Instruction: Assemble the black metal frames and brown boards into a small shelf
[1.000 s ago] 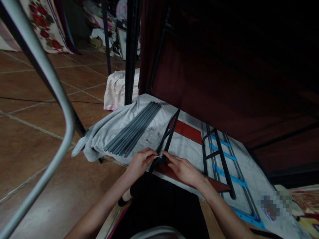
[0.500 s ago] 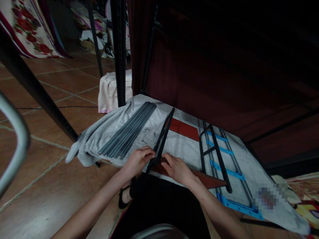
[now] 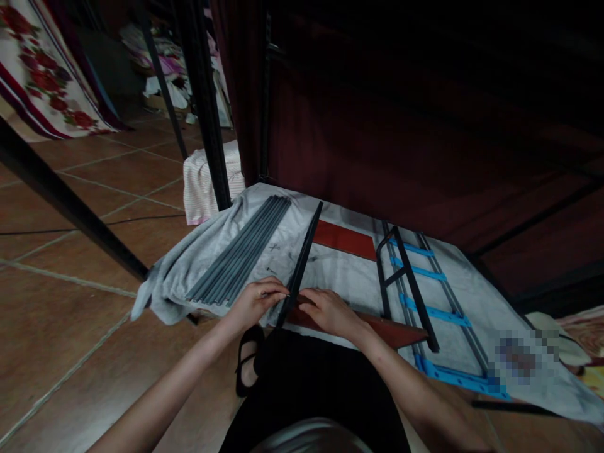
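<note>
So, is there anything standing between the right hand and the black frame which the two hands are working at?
Nothing visible does. The right hand is right beside the black frame, near its close end. The left hand is on the opposite side, and the reddish board lies below the right hand, not between.

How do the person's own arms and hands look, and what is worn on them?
The forearms are bare, with no sleeves in view. The left hand and right hand have no gloves. No watch or bracelet shows; rings cannot be made out.
</note>
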